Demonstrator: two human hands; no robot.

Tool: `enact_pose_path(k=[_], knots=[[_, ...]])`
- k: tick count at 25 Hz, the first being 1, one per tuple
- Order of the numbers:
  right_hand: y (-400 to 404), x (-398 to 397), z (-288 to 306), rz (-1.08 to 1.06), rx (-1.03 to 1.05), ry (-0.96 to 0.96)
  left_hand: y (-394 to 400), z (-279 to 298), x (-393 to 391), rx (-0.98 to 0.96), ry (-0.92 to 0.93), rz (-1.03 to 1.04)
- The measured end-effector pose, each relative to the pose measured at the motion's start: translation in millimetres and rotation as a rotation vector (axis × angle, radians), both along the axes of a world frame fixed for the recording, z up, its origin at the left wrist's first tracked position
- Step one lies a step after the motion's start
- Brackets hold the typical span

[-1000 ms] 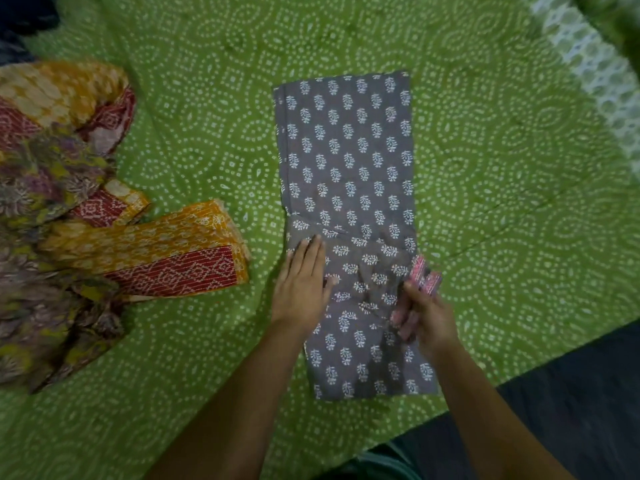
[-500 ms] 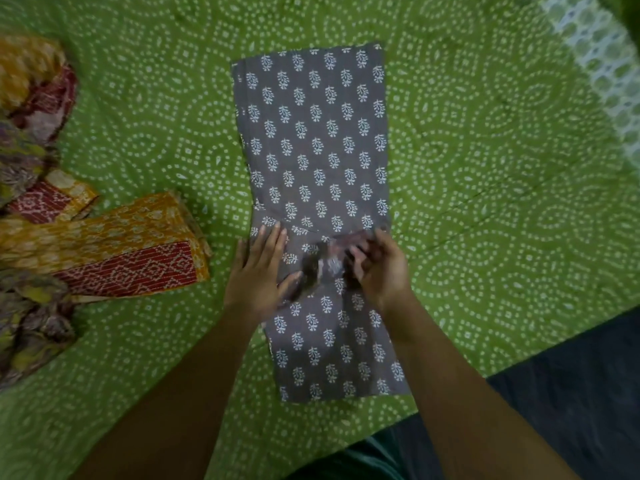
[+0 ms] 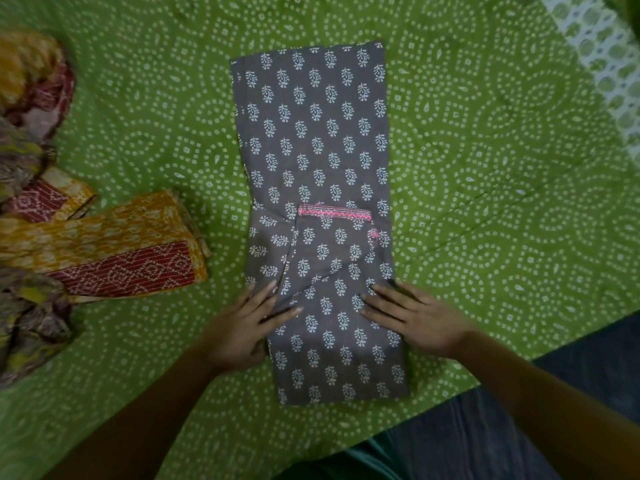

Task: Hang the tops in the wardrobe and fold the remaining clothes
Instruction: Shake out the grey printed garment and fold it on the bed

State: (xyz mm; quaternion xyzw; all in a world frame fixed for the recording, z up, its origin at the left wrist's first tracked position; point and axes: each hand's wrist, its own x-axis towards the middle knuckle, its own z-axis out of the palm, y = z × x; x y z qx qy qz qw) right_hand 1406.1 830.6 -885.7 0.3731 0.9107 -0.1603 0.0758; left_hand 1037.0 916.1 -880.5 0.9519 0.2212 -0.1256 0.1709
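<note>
Green bedspread (image 3: 485, 168) under the grey top (image 3: 311, 133); my left hand (image 3: 242, 327) and right hand (image 3: 415, 317) press flat, fingers spread. Lifting carelessly could spring the tucked sleeve (image 3: 332, 244) loose.

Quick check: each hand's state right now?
Left hand: open, fingers flat on the grey printed garment.
Right hand: open, pressing the same garment.

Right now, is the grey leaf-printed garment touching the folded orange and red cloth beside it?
Apart. The head view shows a strip of green bedspread between the grey garment and the orange-red cloth.
</note>
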Motion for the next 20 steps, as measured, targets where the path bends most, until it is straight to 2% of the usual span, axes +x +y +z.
enact_pose_path(k=[2,4,6,8,9,10,11,12,14,17,18,20], knots=[[20.3,-11.5,-5.0,-0.078,-0.088,0.117,4.4,-8.5,11.9,-0.025,-0.02,0.015],[40.6,-17.8,1.5,-0.338,-0.313,0.232,14.8,-6.8,24.9,-0.175,-0.111,0.216],[63.2,-21.9,12.1,-0.737,-0.555,0.286,31.4,21.3,45.5,-0.362,-0.168,0.695],[96.6,-23.8,13.0,-1.174,-0.75,0.482,55.7,26.2,60.2,-0.571,-0.101,1.204],[115.7,-22.7,9.7,-1.322,-0.812,0.545,72.5,27.9,67.9,-0.773,-0.115,1.373],[134.2,-22.5,8.3,-1.407,-0.892,0.595,89.1,27.1,75.0,-1.017,-0.23,1.473],[148.2,-22.4,5.7,-1.458,-0.984,0.674,103.3,25.3,79.3,-1.176,-0.365,1.508],[158.4,-24.3,4.8,-1.493,-1.098,0.791,112.8,26.2,83.3,-1.247,-0.461,1.531],[163.1,-30.5,1.4,-1.547,-1.177,0.898,118.7,23.7,81.5,-1.268,-0.473,1.53],[138.1,-31.1,5.6,-1.594,-0.923,0.764,97.8,19.9,68.3,-1.098,-0.313,1.45],[124.3,-31.5,6.3,-1.615,-0.874,0.732,87.2,21.0,62.4,-1.005,-0.3,1.461],[90.7,-35.3,14.1,-1.607,-0.859,0.667,59.6,24.6,48.8,-0.948,-0.336,1.482]])
